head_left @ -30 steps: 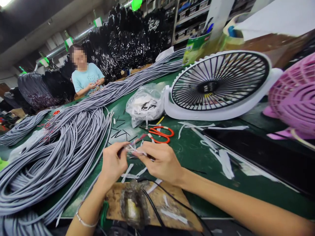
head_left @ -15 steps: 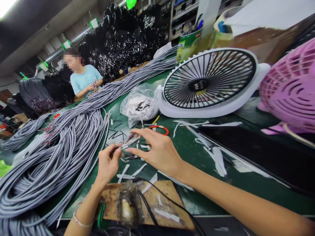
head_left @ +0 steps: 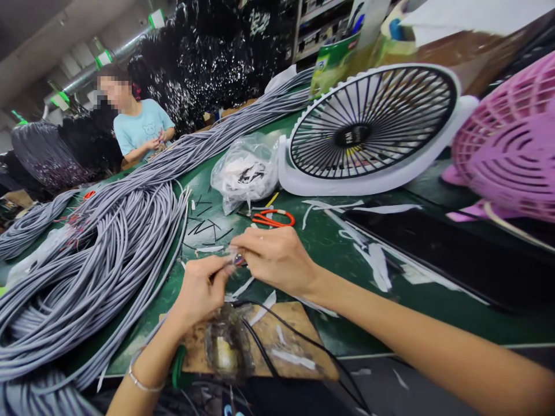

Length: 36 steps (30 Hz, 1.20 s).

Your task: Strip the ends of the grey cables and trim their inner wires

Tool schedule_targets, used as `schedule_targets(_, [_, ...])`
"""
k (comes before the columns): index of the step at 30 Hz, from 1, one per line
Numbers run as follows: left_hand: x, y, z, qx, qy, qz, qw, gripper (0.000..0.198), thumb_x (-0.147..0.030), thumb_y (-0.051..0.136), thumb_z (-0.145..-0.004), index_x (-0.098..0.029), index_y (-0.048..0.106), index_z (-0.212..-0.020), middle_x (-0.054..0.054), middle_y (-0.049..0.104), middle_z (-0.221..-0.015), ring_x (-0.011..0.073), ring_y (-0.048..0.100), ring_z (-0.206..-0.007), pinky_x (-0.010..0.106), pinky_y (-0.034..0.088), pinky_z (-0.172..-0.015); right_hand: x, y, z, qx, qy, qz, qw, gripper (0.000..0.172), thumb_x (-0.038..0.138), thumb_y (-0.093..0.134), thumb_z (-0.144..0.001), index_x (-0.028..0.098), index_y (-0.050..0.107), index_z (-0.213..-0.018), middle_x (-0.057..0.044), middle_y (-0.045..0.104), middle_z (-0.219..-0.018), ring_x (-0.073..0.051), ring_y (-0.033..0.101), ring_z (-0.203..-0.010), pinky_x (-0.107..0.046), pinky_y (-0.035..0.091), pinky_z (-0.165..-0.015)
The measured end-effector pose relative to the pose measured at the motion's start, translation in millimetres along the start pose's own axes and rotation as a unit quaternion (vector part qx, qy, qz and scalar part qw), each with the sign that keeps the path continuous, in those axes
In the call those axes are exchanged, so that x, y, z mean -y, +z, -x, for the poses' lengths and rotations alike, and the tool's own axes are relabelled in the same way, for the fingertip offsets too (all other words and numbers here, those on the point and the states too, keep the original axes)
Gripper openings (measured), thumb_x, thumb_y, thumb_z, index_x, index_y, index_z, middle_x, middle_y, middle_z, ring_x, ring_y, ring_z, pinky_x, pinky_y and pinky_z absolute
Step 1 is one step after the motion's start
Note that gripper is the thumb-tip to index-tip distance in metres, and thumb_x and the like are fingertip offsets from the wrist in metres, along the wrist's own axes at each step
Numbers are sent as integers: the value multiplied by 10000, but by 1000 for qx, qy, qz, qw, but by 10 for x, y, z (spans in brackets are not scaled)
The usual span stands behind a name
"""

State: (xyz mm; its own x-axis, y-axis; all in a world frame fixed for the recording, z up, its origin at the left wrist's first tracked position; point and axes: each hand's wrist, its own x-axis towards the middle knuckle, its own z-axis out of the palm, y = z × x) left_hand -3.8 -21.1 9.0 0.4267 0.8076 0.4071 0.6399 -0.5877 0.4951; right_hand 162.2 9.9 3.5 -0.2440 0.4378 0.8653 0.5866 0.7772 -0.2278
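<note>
My left hand (head_left: 203,286) is pinched on the end of a grey cable, thumb against fingers. Close against it, my right hand (head_left: 277,257) has its fingertips closed on the same cable end (head_left: 238,259), where whitish covering and thin coloured wires show. The fingers and some blur hide the finer detail there. Just beyond the right hand lie red-handled scissors (head_left: 274,218). Short black tube pieces (head_left: 203,225) are scattered on the green table (head_left: 347,323) past my left hand.
Coiled grey cables (head_left: 108,266) fill the left side. A bag of white scraps (head_left: 245,173), a white fan (head_left: 368,136) and a pink fan (head_left: 507,144) stand behind. A dark flat panel (head_left: 433,254) lies right, a wooden board (head_left: 299,346) in front. A co-worker (head_left: 143,127) sits across.
My right hand has gone from spread thumb and finger to a closed grip on the cable end. Both hands have drawn together, the left slightly rightward. The view has shifted a little.
</note>
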Motion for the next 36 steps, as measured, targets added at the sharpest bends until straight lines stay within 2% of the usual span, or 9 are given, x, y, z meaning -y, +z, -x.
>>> schedule_targets(3, [85, -86, -21, -85, -108, 46, 990, 220, -222, 494, -806, -123, 690, -821, 14, 591, -569, 106, 482, -496, 206, 365, -495, -191, -42, -24, 62, 177, 40, 981, 235, 248, 477, -837, 173, 660, -711, -9, 647, -590, -110, 552, -500, -213, 341, -477])
schedule_targets(5, [145, -130, -35, -148, -173, 78, 971, 253, -271, 513, -801, -111, 683, -898, 33, 631, -648, 116, 520, -559, 208, 395, -537, -291, -42, 2, 191, 218, 106, 951, 240, 346, 562, -785, 190, 654, -629, -10, 617, -529, -136, 531, -467, -233, 294, -438])
schedule_targets(8, [184, -134, -46, -180, -221, 146, 947, 289, -328, 560, -765, -102, 678, -901, 34, 625, -668, 100, 499, -545, 197, 380, -511, -271, 52, 77, 335, 129, 81, 930, 162, 326, 651, -729, 196, 671, -634, -33, 662, -655, -165, 597, -623, -243, 353, -503])
schedule_targets(13, [129, -76, -66, -131, -274, 298, 905, 355, -422, 597, -709, -87, 673, -798, -26, 490, -544, 35, 318, -403, 173, 237, -384, -3, 281, 165, 394, 28, 89, 914, 101, 91, 592, -746, 143, 673, -715, -71, 663, -709, -194, 608, -740, -285, 397, -628])
schedule_targets(17, [105, -84, -74, -122, -294, 333, 888, 415, -483, 588, -697, -77, 659, -754, -47, 416, -513, 24, 265, -380, 171, 200, -364, 10, 272, 165, 326, 68, 134, 933, 217, -9, 480, -730, 129, 641, -775, -67, 645, -713, -173, 599, -668, -265, 390, -600])
schedule_targets(22, [100, -56, -27, -151, -234, 193, 941, 284, -337, 514, -793, -107, 680, -791, -12, 501, -527, 74, 408, -446, 191, 314, -431, 18, 150, 124, 110, 109, 137, 978, 274, 203, 330, -904, 138, 591, -952, -79, 630, -815, -151, 582, -613, -242, 381, -518])
schedule_targets(26, [69, -9, 8, -138, -149, 56, 978, 219, -208, 485, -805, -138, 689, -840, 44, 661, -680, 135, 570, -581, 225, 433, -560, 67, 121, 100, 80, 86, 72, 991, 330, 385, 385, -897, 141, 579, -1004, -62, 647, -790, -150, 591, -603, -234, 390, -501])
schedule_targets(30, [51, 13, 11, -89, -81, 9, 993, 217, -143, 482, -792, -143, 679, -885, 68, 703, -772, 158, 629, -660, 239, 477, -626, 19, 101, 116, 86, 44, -3, 995, 271, 122, 415, -817, 178, 600, -1007, -19, 676, -787, -114, 594, -599, -209, 386, -530])
schedule_targets(36, [58, 23, 3, -125, -122, -23, 984, 238, -122, 443, -794, -146, 668, -868, 74, 710, -832, 172, 644, -731, 258, 488, -692, 119, 150, 153, 91, 17, -24, 995, 211, 40, 378, -666, 164, 547, -646, 1, 540, -545, -96, 447, -449, -212, 298, -455])
